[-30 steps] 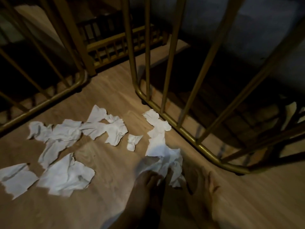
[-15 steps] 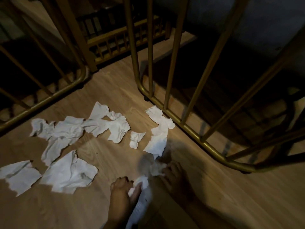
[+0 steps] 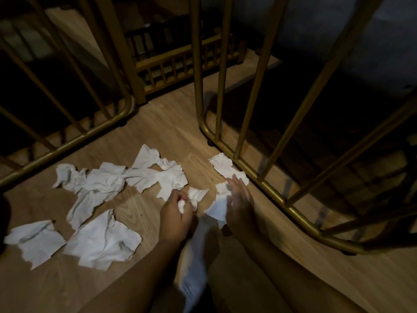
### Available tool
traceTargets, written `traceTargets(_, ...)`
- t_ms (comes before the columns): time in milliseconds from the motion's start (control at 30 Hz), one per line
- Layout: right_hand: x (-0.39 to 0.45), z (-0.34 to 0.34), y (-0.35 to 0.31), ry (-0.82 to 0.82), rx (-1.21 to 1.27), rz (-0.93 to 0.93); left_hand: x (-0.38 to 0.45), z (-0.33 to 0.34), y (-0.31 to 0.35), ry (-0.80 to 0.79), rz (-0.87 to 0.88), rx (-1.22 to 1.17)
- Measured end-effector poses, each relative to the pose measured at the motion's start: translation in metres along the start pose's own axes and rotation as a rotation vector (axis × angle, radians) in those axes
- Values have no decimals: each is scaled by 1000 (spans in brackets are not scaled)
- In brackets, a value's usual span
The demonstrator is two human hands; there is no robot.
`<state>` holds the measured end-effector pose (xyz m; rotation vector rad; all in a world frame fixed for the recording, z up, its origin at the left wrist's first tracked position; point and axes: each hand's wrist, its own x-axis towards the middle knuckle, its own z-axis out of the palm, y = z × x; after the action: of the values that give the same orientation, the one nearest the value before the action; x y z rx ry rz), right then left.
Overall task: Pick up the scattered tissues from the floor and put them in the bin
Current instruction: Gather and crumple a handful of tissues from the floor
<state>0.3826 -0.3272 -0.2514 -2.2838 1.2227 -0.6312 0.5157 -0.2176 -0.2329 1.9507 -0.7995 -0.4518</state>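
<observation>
Several torn white tissues lie scattered on the wooden floor (image 3: 338,279). My left hand (image 3: 176,213) is shut on a crumpled white tissue wad (image 3: 181,205), and a long blurred white strip (image 3: 194,256) hangs down from it. A small tissue scrap (image 3: 198,194) lies just beyond its knuckles. My right hand (image 3: 239,204) reaches over a long tissue (image 3: 222,166) beside the gold rail, fingers spread and resting on the tissue's near end (image 3: 216,207). Bigger pieces lie to the left: a flat sheet (image 3: 103,242), another sheet (image 3: 33,241) and a crumpled cluster (image 3: 97,184). No bin is in view.
A gold metal railing (image 3: 266,190) curves along the floor on the right, close to my right hand. A second gold railing (image 3: 67,143) runs at the left. A wooden slatted rack (image 3: 180,62) stands behind them. The room is dim.
My right hand has moved forward from near my body onto the long tissue by the rail. My left hand has moved forward too, still holding its tissue. The view has shifted a little.
</observation>
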Motion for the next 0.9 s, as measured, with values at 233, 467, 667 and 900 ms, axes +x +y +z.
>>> traceTargets(233,-41,9,8,-389,-60,-4,18,21,-13,-334,-35,557)
traceTargets(467,-49,11,22,-344,-41,-82,5,12,-40,-314,135,504)
traceTargets(667,32,1,-6,-176,-98,-70,29,-3,-18,-31,5,196)
traceTargets(900,66,18,16,-394,-386,-28,62,-3,-30,-107,171,386)
